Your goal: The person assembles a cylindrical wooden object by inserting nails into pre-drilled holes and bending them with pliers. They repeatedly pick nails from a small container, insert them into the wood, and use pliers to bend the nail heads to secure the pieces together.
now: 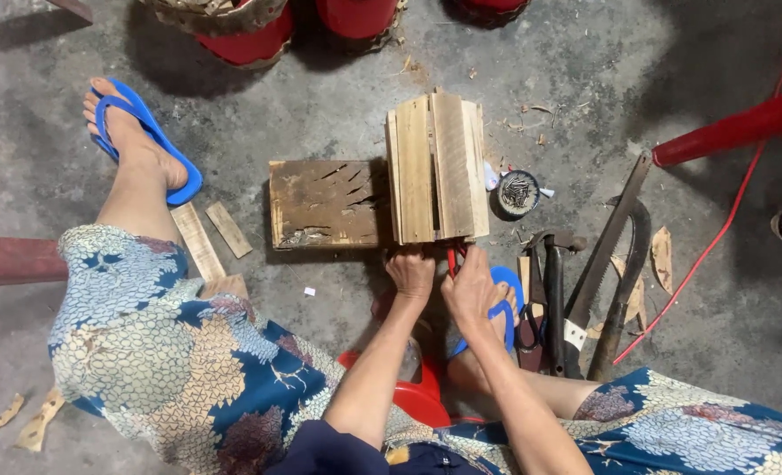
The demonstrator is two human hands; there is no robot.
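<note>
Head view: our left hand [410, 273] steadies the near end of the slatted wood panel [436, 167] at twelve o'clock on the floor [584, 70], grip closed on its edge, while our right hand [470, 288] clasps a red-handled tool [452, 258] against it.

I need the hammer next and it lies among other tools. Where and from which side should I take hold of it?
Grip the hammer by its dark handle near the middle, coming from above. It lies flat with its head away from the person, and the saw lies close on its right, so a side approach looks crowded.
</note>
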